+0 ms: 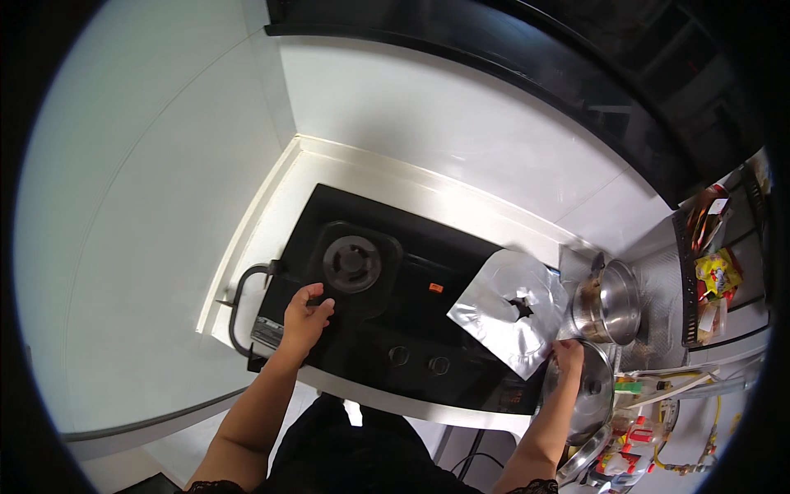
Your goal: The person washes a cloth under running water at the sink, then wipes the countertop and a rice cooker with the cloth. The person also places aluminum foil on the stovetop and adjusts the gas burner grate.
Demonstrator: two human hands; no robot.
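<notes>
A black gas hob (415, 329) lies in front of me. Over its right side is a shiny foil burner liner (498, 300), tilted to the hob's edges, with a ragged hole at its middle where dark burner parts show. My right hand (568, 358) has its fingers closed at the liner's right edge, above a glass pot lid (594, 391); the fingertips are partly hidden. Beside the bare left burner (352, 263), my left hand (306, 319) hovers with curved fingers and thumb apart, holding nothing. A small orange piece (435, 288) sits between the burners.
A steel pot (613, 300) stands right of the liner. A black rack (687, 280) with packets is beyond it. Bottles (629, 449) crowd the lower right. A curved black handle (239, 309) borders the hob's left, and a dark range hood (494, 49) overhangs the back.
</notes>
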